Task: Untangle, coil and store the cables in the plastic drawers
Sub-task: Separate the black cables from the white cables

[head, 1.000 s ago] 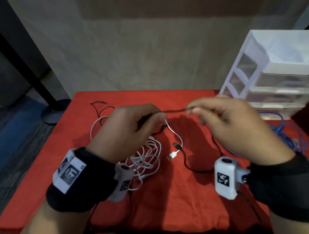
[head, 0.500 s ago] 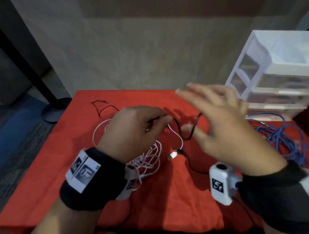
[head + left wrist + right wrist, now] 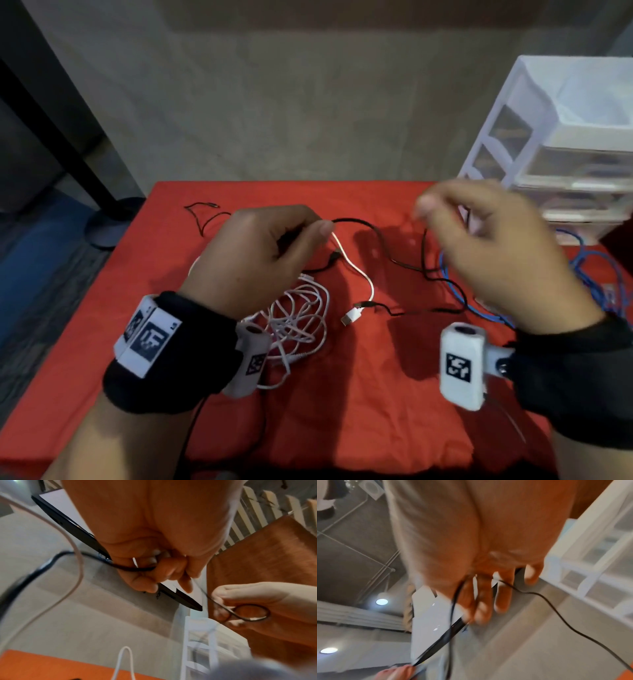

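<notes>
A thin black cable [image 3: 356, 221] arcs slackly between my two hands above the red table [image 3: 342, 394]. My left hand [image 3: 308, 229] pinches one part of it between thumb and curled fingers, as the left wrist view shows [image 3: 154, 572]. My right hand [image 3: 431, 212] is raised further right and pinches the same cable [image 3: 556, 608]. A small loop [image 3: 264, 607] of it lies against that hand's fingers. The cable's free end trails across the cloth to a plug beside a white USB plug [image 3: 349, 317]. A tangled white cable [image 3: 301, 315] lies under my left hand.
White plastic drawers [image 3: 575, 137] stand at the back right of the table. A heap of blue cable [image 3: 582, 260] lies in front of them, partly hidden by my right hand. Another thin black wire [image 3: 202, 209] lies at the back left. A wall runs close behind.
The cable was stretched taut between both hands, then my right hand opened. Now that hand has moved right and holds the cable again, with slack hanging between the hands.
</notes>
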